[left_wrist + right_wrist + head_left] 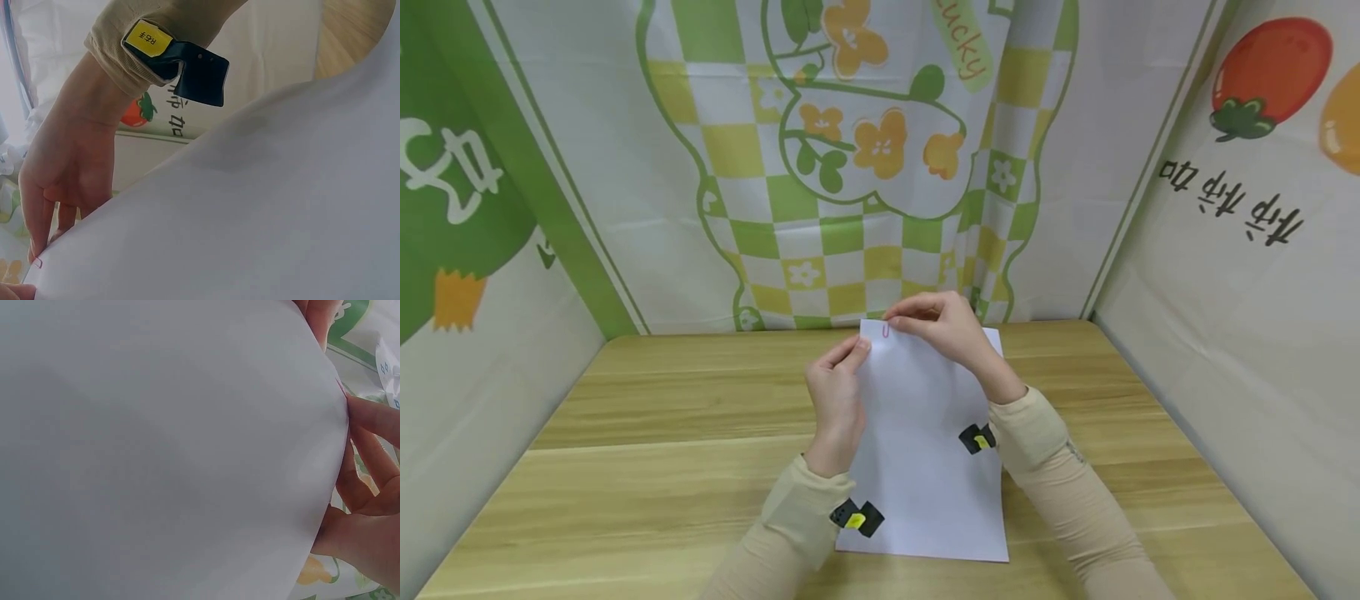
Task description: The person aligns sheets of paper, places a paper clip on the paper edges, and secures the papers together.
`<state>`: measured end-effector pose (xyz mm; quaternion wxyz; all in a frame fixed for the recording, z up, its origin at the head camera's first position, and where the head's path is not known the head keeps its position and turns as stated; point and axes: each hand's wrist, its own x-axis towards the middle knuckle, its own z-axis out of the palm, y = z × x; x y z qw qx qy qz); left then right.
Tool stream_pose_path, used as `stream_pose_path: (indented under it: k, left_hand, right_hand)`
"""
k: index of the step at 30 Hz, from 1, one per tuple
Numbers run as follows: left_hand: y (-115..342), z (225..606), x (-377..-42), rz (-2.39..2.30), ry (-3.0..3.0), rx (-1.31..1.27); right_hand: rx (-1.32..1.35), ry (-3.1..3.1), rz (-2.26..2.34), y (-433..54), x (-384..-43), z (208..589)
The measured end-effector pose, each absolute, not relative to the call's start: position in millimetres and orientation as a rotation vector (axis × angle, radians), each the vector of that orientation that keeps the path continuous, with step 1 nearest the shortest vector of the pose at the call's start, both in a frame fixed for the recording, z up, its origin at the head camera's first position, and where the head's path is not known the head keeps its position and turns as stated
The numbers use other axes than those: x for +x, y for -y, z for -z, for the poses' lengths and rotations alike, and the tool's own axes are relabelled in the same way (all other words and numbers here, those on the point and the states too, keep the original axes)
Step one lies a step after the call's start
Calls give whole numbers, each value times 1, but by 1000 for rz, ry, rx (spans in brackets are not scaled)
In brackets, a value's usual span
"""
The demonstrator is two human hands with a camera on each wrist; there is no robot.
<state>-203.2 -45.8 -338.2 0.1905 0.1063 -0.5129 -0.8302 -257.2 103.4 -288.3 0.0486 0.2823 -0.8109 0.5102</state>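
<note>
A white sheet of paper [925, 450] is raised at its far end, its near end low over the table. On its top edge, close to the left corner, sits a small pink paper clip [886, 331]. My left hand [837, 392] pinches the sheet's left edge just below that corner, thumb on the front face. At the top edge my right hand [951, 329] pinches the upper end of the clip between thumb and index finger. In the left wrist view the clip [39, 263] shows right under the right fingertips. Paper covers much of the right wrist view.
A wooden table [662, 467] lies under the sheet. Behind it hangs a checked, flowered curtain [865, 242], with printed cloth walls [1247, 317] on both sides. Black wrist mounts with yellow labels [856, 521] overlap the paper in the head view.
</note>
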Motion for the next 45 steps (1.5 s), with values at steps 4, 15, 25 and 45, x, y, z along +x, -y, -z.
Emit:
stream_pose_path:
  k: [4, 15, 25, 45]
  left_hand:
    - [46, 338, -203, 2326, 1450, 300]
    - [46, 337, -204, 2324, 1436, 293]
    - [48, 338, -205, 2327, 1413, 289]
    - [52, 338, -207, 2325, 1354, 269]
  right_hand:
    - [874, 2461, -1544, -103, -258, 288]
    - [901, 2455, -1502, -105, -259, 288]
    - [931, 2431, -1462, -105, -260, 290]
    - [883, 2412, -1311, -118, -258, 290]
